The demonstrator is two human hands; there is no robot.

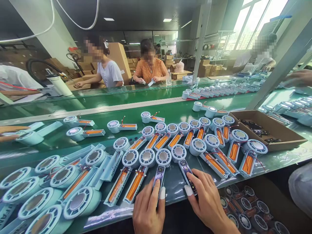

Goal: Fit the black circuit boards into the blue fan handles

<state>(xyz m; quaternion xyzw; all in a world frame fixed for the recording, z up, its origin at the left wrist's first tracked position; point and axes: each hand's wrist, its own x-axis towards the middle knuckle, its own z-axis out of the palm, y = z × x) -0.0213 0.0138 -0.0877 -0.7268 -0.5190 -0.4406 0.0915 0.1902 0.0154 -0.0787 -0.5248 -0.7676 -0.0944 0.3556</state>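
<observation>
My left hand (149, 204) grips the handle of a light-blue handheld fan (163, 158), index finger on the dark circuit board (159, 174) lying in it. My right hand (207, 201) holds the handle of a second blue fan (178, 152), fingers pressing on the board (186, 169) set in that handle. White covers wrap both thumb tips. Left of my left hand lie fans with orange batteries (135, 185) in their open handles. More battery-filled fans (214, 164) spread beyond and right of my right hand, with thin red and black wires.
A cardboard box (280, 135) with dark boards stands at the right. Piled fans (31, 198) crowd the left bench, and a box of fans (253, 208) sits below the right edge. Across the green conveyor (126, 110) several people work; a co-worker's hand (12, 132) reaches in at left.
</observation>
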